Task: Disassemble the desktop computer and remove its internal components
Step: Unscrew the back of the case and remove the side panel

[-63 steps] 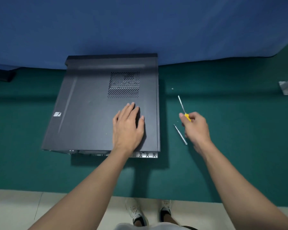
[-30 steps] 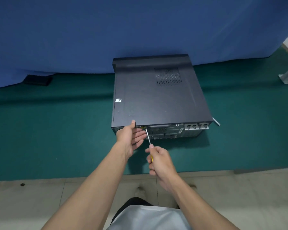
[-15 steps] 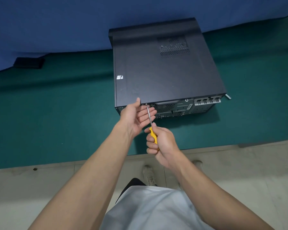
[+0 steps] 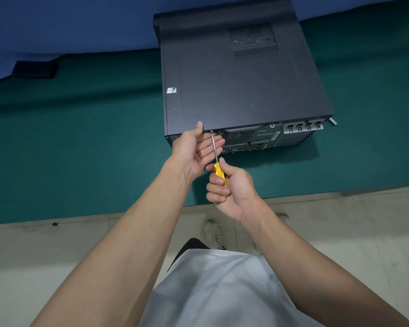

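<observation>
A black desktop computer case (image 4: 236,86) lies on its side on the green mat (image 4: 80,149), its rear panel facing me. My right hand (image 4: 232,187) grips the yellow handle of a screwdriver (image 4: 219,172); the steel shaft runs up to a screw (image 4: 211,131) at the top left of the rear panel. My left hand (image 4: 196,147) sits open beside the shaft, thumb on the case's top edge, fingers straight against the rear panel under the screw.
The tip of a second tool (image 4: 333,121) pokes out behind the case's right rear corner. A dark flat object (image 4: 34,69) lies at the far left under the blue curtain (image 4: 69,24). The mat's near edge meets pale floor tiles (image 4: 57,256).
The view has tilted down and closer to the case. The screwdriver tip stays on the screw, and my right hand has slid slightly on the handle.
</observation>
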A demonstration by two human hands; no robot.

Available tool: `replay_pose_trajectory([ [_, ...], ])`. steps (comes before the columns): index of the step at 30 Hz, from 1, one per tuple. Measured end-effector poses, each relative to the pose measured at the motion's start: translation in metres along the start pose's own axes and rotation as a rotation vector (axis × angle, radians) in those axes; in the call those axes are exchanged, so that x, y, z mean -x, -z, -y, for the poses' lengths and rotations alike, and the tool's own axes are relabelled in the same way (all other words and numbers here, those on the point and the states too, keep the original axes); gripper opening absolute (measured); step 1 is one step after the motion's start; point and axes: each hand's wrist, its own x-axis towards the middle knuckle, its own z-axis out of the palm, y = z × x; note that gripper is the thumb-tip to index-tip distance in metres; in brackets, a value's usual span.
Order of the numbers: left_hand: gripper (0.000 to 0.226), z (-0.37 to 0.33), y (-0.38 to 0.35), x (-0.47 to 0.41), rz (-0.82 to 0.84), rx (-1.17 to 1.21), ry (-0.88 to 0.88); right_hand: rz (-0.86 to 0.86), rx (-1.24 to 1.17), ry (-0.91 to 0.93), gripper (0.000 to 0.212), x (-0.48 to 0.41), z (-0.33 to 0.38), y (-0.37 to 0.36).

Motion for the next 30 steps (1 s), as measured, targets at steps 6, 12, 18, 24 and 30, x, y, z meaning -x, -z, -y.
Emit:
replay_pose_trajectory([
  [6, 0.035, -0.001, -0.001, -0.001, -0.008, 0.013, 0.002, 0.094, -0.149, -0.093, 0.036, -0.001, 0.001, 0.0],
  [12, 0.035, -0.001, -0.001, 0.0, -0.006, 0.002, 0.002, 0.146, -0.197, -0.101, 0.034, -0.003, 0.002, 0.001],
  [18, 0.038, -0.002, -0.001, 0.0, -0.005, 0.011, 0.001, -0.247, 0.513, 0.226, 0.037, -0.001, -0.001, -0.015],
  [24, 0.036, -0.002, -0.003, 0.002, -0.016, 0.027, 0.008, -0.565, 1.342, 0.452, 0.028, 0.002, -0.014, -0.03],
  [30, 0.007, -0.001, -0.008, 0.006, -0.036, -0.053, -0.036, -0.53, 1.087, 0.45, 0.031, 0.001, -0.015, -0.027],
])
